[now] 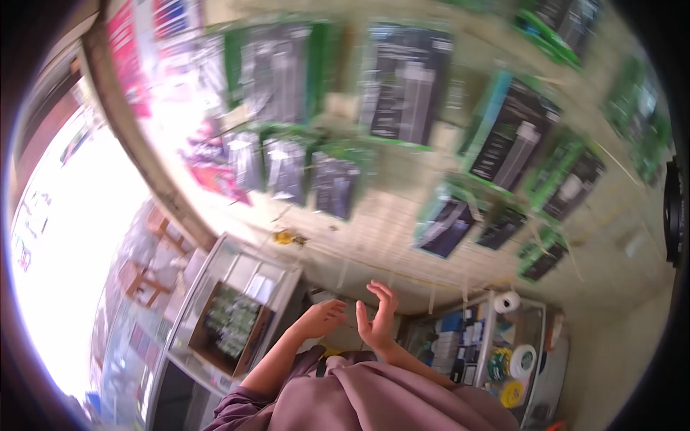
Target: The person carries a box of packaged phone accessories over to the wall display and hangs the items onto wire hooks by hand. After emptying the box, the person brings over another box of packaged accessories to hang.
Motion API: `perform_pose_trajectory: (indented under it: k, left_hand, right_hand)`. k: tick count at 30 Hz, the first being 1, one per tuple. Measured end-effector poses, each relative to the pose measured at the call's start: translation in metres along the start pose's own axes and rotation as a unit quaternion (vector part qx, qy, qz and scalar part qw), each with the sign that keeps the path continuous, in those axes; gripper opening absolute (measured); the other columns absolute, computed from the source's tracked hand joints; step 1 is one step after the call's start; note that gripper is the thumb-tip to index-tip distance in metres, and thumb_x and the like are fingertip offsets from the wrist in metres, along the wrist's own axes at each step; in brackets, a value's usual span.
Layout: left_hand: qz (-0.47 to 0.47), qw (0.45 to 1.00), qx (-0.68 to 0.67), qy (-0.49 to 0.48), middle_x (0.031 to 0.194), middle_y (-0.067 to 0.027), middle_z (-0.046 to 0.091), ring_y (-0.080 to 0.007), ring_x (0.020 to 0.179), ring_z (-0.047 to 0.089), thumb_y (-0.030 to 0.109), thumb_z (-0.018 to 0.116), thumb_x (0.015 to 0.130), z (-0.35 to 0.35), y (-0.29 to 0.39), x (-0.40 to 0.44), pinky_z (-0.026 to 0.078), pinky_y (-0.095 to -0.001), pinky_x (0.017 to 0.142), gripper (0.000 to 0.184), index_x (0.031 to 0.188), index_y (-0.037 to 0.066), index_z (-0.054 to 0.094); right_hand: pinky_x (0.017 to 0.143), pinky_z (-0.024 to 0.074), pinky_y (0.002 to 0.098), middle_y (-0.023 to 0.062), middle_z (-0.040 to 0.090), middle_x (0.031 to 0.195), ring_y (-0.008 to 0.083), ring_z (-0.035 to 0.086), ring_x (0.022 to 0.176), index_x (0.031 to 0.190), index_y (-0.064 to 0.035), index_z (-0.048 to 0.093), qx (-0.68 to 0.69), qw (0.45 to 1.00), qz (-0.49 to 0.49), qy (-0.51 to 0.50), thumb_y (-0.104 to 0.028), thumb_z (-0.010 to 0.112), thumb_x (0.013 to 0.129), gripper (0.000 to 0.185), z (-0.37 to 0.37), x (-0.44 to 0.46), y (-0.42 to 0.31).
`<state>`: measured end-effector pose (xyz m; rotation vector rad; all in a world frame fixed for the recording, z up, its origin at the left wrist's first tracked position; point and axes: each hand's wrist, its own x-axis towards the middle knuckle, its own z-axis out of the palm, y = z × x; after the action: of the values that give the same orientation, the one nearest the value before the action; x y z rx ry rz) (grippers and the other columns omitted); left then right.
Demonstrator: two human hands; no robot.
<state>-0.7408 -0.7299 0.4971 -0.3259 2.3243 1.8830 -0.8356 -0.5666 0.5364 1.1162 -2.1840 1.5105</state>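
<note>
Both hands are raised in front of the body, at the lower middle, a small gap between them. My left hand [321, 319] has its fingers loosely bent and apart, with nothing seen in it. Beside it, my right hand [377, 318] has thumb and fingers spread, also holding nothing. To the left of my left hand, an open cardboard box [231, 329] of clear and greenish small items sits on a glass display case [215, 260]. Mauve cloth [338, 399] covers the body below the hands.
Packaged goods [406, 82] in plastic hang on the wall ahead. At the right stands a glass cabinet [483, 337] with boxes and tape rolls [522, 360], a white roll [507, 302] on top. Wooden stools [146, 283] stand by the bright doorway at left.
</note>
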Motion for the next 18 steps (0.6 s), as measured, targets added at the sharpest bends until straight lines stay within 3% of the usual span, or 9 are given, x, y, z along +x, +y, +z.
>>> perform_pose_trajectory:
  k: [2,8,12,14,18]
  left_hand:
    - [-0.04,0.991,0.035,0.125,0.112,-0.0195,0.068,-0.0306,0.103,0.068,0.023,0.068,0.089,-0.024,-0.043,-0.043,0.054,-0.0383,0.089,0.043,0.125,0.001,0.06]
    - [-0.143,0.932,0.038,0.33,0.114,-0.0185,0.062,-0.032,0.103,0.065,0.025,0.07,0.088,-0.062,-0.155,-0.161,0.051,-0.041,0.09,0.039,0.119,0.004,0.063]
    - [-0.218,0.857,0.028,0.466,0.113,-0.0198,0.06,-0.0354,0.107,0.06,0.021,0.071,0.084,-0.073,-0.218,-0.21,0.049,-0.0425,0.093,0.036,0.117,0.006,0.063]
    - [-0.264,0.789,0.077,0.55,0.114,-0.0203,0.059,-0.0374,0.109,0.057,0.018,0.07,0.083,-0.079,-0.253,-0.225,0.047,-0.0439,0.094,0.034,0.114,0.006,0.064]
    - [-0.306,0.732,0.107,0.6,0.116,-0.0196,0.058,-0.0392,0.112,0.055,0.013,0.069,0.081,-0.106,-0.307,-0.246,0.046,-0.0465,0.095,0.037,0.117,0.008,0.062]
  right_hand:
    - [0.101,0.0332,0.044,0.0121,0.052,0.132,0.0312,0.048,0.121,0.126,-0.0057,0.056,0.028,0.998,-0.013,-0.061,-0.014,0.066,0.087,0.042,0.045,-0.013,-0.012]
    - [0.097,0.0345,0.0497,0.0089,0.051,0.132,0.03,0.048,0.122,0.129,-0.0156,0.055,0.034,0.953,-0.055,-0.297,-0.02,0.065,0.086,0.044,0.169,-0.053,-0.045]
    - [0.096,0.036,0.0494,0.0075,0.05,0.13,0.0283,0.049,0.121,0.129,-0.0183,0.054,0.04,0.906,-0.101,-0.41,-0.02,0.066,0.083,0.048,0.259,-0.096,-0.05]
    - [0.096,0.0356,0.0488,0.007,0.05,0.128,0.0275,0.049,0.12,0.13,-0.0186,0.053,0.049,0.88,-0.134,-0.453,-0.02,0.066,0.082,0.05,0.304,-0.117,-0.047]
    - [0.095,0.0346,0.0482,0.006,0.053,0.119,0.0262,0.05,0.113,0.127,-0.0166,0.056,0.036,0.836,-0.163,-0.523,-0.021,0.067,0.081,0.047,0.394,-0.159,-0.043]
